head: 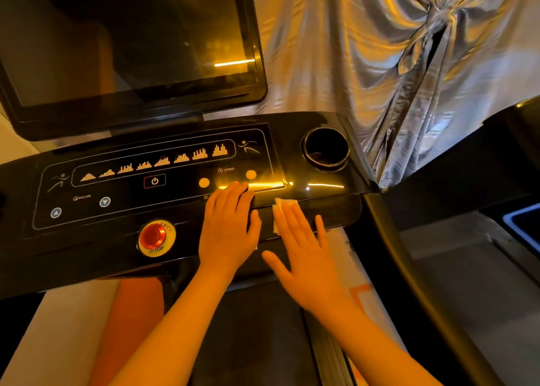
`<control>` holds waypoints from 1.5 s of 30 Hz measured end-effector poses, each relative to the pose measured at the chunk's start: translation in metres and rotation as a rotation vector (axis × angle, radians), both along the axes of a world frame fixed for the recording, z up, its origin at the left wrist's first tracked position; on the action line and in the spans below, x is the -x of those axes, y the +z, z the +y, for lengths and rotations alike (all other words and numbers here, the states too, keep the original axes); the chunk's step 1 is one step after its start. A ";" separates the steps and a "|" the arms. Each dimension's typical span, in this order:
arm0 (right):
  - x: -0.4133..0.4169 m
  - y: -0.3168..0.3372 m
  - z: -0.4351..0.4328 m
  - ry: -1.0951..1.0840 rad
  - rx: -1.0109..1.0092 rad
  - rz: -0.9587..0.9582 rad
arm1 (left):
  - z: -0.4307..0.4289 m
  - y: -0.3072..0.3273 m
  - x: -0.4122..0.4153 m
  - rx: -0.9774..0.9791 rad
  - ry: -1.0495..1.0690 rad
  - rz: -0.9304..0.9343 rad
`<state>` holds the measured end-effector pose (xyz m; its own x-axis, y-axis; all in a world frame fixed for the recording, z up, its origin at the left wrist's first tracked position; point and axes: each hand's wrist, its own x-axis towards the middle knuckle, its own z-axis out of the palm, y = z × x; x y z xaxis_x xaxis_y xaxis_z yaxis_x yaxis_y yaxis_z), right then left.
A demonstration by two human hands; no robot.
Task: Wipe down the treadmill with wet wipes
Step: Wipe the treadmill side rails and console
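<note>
The black treadmill console [131, 210] fills the middle of the view, with lit program icons, speed and incline buttons and a dark screen [125, 43] above it. My right hand [304, 251] lies flat with straight fingers on a white wet wipe [282, 207], pressing it against the console's lower right front face. My left hand [228, 227] rests beside it, palm down on the console edge below the speed buttons, holding nothing. Most of the wipe is hidden under my right fingers.
A red emergency stop button [153, 236] sits just left of my left hand. A round cup holder [325, 149] is at the console's right end. A black side handrail [409, 268] runs down the right. Shiny grey curtain [394, 58] hangs behind.
</note>
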<state>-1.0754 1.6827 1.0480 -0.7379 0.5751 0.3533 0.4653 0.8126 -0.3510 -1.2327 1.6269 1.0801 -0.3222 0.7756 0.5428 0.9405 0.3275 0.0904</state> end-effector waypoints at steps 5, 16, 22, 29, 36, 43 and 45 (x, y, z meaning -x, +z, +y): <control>-0.030 -0.014 0.046 -0.158 0.006 -0.030 | 0.000 0.001 0.000 -0.027 -0.009 -0.005; -0.013 0.007 0.032 -0.121 0.067 -0.010 | 0.003 0.001 -0.004 -0.017 0.029 0.026; 0.033 0.027 0.053 -0.051 -0.044 -0.033 | 0.001 0.000 0.000 0.007 0.016 0.013; -0.012 0.011 0.088 -0.200 0.003 -0.009 | 0.001 0.000 0.000 -0.019 -0.007 -0.019; -0.010 0.009 0.069 -0.246 0.099 0.098 | 0.002 0.000 -0.002 -0.021 0.010 -0.008; 0.044 0.030 0.066 -0.067 -0.059 -0.025 | 0.002 -0.001 0.000 0.016 0.026 -0.001; 0.049 0.034 0.079 -0.082 -0.105 -0.059 | 0.001 -0.001 0.000 0.021 0.027 -0.002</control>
<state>-1.1244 1.7620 1.0815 -0.7110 0.5969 0.3718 0.5492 0.8015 -0.2365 -1.2330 1.6282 1.0795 -0.3444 0.7777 0.5259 0.9311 0.3547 0.0852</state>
